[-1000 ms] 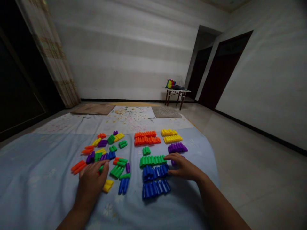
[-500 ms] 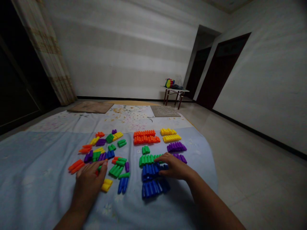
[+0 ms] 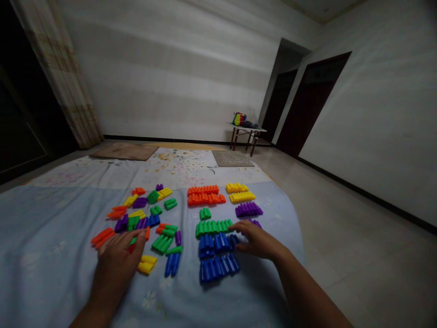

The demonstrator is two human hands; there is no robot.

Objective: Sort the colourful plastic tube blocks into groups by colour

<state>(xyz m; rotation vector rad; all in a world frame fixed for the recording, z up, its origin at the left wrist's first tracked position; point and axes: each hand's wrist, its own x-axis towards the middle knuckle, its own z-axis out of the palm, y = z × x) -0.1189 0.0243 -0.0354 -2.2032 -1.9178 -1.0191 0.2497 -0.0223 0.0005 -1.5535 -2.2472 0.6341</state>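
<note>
My left hand (image 3: 121, 257) lies palm down over the loose pile of bullet-shaped plastic building pieces at the left. Its fingers are stretched out and partly hide pieces beneath, including a red one (image 3: 131, 248). An orange piece (image 3: 147, 233) shows beside its thumb. My right hand (image 3: 254, 239) is at the right end of the sorted rows, its index finger and thumb apart. A dark blue piece (image 3: 233, 240) lies between those fingertips, at the end of the upper blue row (image 3: 221, 242). The index fingertip is by the green row (image 3: 213, 227).
Orange rows (image 3: 205, 199), yellow rows (image 3: 242, 197) and a purple row (image 3: 249, 209) lie farther back. A lower blue row (image 3: 218, 268) is nearest me. Two flat boards, one brown (image 3: 124, 151) and one greyish (image 3: 232, 158), lie on the far cloth. Beyond stands a small table (image 3: 247, 127).
My right hand has shifted right, off the upper blue row, uncovering more of the green and blue pieces. My left hand has moved slightly left and down over the pile. The view has turned slightly.
</note>
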